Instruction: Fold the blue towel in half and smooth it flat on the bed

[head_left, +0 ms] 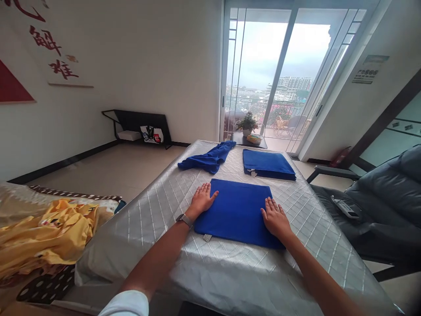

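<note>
The left hand and right hand are laid palm down, fingers extended, at opposite side edges of a blue cloth on the silver cover, both forearms being stretched forward. The cloth's near right corner is partly hidden by the right wrist; the print on a white label cannot be made out, nor can palm pressure be judged.

You're wearing one head camera. It's looking forward and down, close over the table, facing the glass doors.
</note>
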{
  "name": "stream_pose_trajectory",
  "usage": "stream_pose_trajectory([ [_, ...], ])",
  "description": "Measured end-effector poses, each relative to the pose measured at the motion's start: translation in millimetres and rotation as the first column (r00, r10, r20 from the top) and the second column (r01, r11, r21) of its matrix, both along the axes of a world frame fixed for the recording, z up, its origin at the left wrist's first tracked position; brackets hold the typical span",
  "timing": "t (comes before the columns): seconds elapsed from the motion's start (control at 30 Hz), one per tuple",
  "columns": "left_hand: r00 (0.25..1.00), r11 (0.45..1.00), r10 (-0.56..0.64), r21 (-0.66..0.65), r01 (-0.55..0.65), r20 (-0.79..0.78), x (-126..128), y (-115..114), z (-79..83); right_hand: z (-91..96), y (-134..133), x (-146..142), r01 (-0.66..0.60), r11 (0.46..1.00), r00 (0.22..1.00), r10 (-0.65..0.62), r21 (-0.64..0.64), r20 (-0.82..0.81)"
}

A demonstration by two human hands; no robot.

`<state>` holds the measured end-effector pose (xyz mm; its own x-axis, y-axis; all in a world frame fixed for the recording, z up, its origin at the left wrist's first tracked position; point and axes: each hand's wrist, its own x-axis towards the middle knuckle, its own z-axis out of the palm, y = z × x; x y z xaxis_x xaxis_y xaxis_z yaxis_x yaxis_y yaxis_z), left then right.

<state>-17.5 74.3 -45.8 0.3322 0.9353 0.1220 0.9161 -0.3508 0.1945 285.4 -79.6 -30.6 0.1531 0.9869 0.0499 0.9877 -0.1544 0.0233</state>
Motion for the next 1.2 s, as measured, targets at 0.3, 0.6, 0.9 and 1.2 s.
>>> stream_pose_trajectory([
  [0.3,0.992,0.966,-0.120,0.225,0.124,-0.030,15,-23,29.6,-18.9,-38,-8,0.000,1.000,0.996,0.000,-0.006,-0.089],
  [0.6,0.749,0.733,-0.662,0.190,0.653,-0.015,129,-107,14.3,-17.4,-38,-8,-0.006,1.000,0.996,0.005,-0.011,-0.092],
  [0.9,0.884,0.884,-0.467,0.018,0.467,0.009,66,-87,12.4,-7.7,-40,-14,0.015,0.999,0.998,-0.017,-0.039,-0.060],
  [1.2,0.966,0.965,-0.257,-0.061,0.255,-0.029,-29,-90,6.7,-7.5,-41,-15,0.006,0.999,1.000,-0.007,-0.050,-0.021],
])
